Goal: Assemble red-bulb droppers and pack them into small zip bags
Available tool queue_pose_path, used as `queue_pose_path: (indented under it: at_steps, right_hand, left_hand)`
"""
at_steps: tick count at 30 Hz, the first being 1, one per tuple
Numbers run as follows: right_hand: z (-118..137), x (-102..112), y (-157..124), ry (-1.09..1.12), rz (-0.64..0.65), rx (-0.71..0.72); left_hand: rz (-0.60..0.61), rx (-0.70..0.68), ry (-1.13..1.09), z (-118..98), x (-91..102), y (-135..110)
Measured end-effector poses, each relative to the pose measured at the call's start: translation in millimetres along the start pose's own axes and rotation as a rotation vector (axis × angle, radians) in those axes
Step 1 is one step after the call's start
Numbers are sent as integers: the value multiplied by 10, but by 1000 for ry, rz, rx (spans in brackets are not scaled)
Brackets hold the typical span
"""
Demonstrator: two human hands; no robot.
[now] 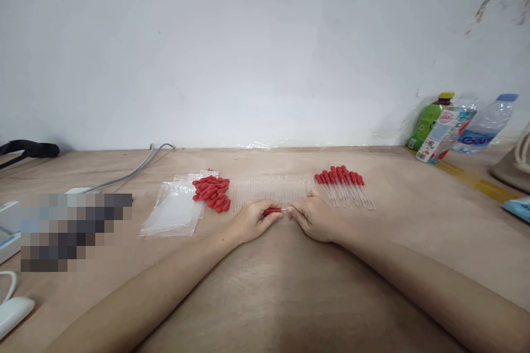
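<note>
Between thumb and fingers, my left hand (257, 219) pinches a red rubber bulb (272, 211). Its open end meets a clear glass dropper tube (284, 210), which my right hand (311, 215) grips from the other side. How far the tube sits inside the bulb I cannot tell. Behind both hands lies a row of bare glass tubes (269, 188), side by side. A heap of loose red bulbs (212, 192) is left of the row. To its right, droppers with red bulbs on them (344, 185) lie in a fanned pile.
Clear plastic bags (176, 209) lie left of the bulb heap. A grey cable (124, 177) and a white mouse (15, 314) are farther left. At the back right stand a green bottle (428, 124), a carton (444, 135) and a blue-capped bottle (486, 127) against the wall.
</note>
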State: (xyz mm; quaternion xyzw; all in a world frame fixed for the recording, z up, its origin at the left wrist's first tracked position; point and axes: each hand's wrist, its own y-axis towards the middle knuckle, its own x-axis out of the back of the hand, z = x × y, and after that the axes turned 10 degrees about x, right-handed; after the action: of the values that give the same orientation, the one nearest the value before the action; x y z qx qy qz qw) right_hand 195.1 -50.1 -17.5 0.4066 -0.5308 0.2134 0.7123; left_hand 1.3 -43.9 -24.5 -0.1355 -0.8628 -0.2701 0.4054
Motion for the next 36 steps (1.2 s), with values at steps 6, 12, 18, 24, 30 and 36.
queue_pose_path:
  at_steps: [6, 12, 18, 24, 30, 36]
  right_hand:
    - [-10, 231, -1, -3, 3, 10]
    - [-476, 414, -122, 29, -118, -552]
    - [-774, 348, -249, -175, -100, -939]
    - [-749, 327, -252, -218, -34, -945]
    - [-630, 277, -195, -231, -66, -875]
    - [-540, 140, -19, -233, -14, -841]
  left_hand:
    - [-92, -44, 34, 0, 24, 2]
    - [-160, -17, 87, 22, 36, -16]
    - [-81, -9, 86, 22, 28, -6]
    - [-109, 2, 128, 64, 15, 0]
    - [-149, 15, 175, 63, 12, 14]
    - [-212, 100, 287, 24, 65, 39]
